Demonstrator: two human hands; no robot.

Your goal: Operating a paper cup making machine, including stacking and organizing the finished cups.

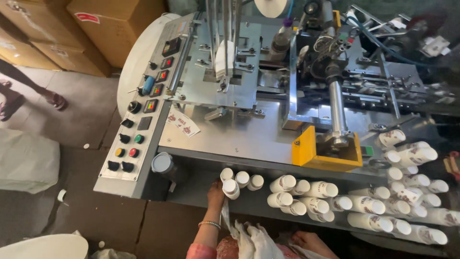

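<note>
grey steel machine shelf (201, 192), near edge: left hand (215, 194) closed on a stack of paper cups (231, 188); it should be gripped squarely. right hand (306, 240) low, grasp cannot be told.

Place: we're in a small factory workshop.
Evidence: cup-forming machine (268, 86), button panel (139, 124), paper-cup stacks (364, 204), cartons (115, 24).

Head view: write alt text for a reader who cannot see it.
A person's left hand grips a stack of white paper cups on a tray below a metal cup-making machine, beside rows of lying cup stacks. The right hand rests low near white plastic bags. A grey button panel is left; cardboard boxes stand behind.
</note>
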